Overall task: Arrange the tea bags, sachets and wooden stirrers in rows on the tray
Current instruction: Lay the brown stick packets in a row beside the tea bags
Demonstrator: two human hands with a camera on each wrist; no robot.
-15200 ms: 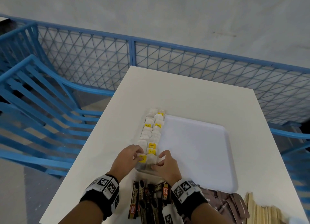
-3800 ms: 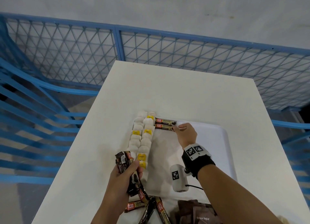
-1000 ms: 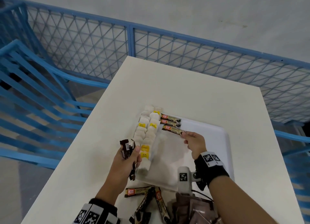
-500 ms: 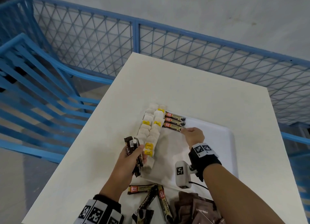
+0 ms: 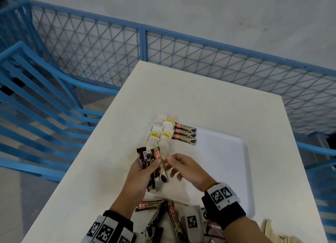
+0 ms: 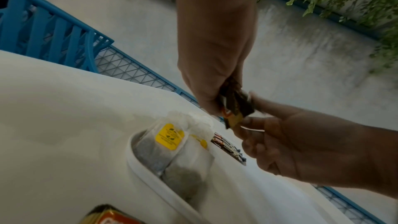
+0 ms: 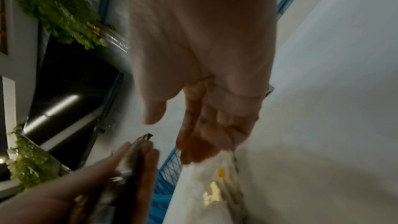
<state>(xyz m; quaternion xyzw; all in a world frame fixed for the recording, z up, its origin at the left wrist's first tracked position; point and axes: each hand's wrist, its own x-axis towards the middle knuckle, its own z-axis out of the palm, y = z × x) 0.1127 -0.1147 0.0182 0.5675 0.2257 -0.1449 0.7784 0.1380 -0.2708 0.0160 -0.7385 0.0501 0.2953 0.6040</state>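
Observation:
My left hand (image 5: pixel 151 163) grips a bundle of dark coffee sachets (image 5: pixel 148 158) above the tray's near left corner. Thumb and fingers of my right hand (image 5: pixel 170 163) are spread apart right beside the bundle's top, holding nothing. From the left wrist view, the right hand's fingertips (image 6: pixel 247 122) reach the sachet ends (image 6: pixel 233 118). Two columns of tea bags (image 5: pixel 160 133) with yellow tags run along the left side of the white tray (image 5: pixel 236 170). Three sachets (image 5: pixel 185 133) lie in a row beside them at the far end.
Loose coffee sachets (image 5: pixel 158 206) lie on the white table (image 5: pixel 200 97) in front of the tray. Brown sachets (image 5: pixel 213 228) and wooden stirrers (image 5: pixel 272 233) sit at the near right. A blue mesh fence (image 5: pixel 200 61) and blue chairs (image 5: pixel 36 106) surround the table.
My right hand let go of the third sachet in the tray's far row and drew back to the bundle in my left hand. The left hand kept its grip.

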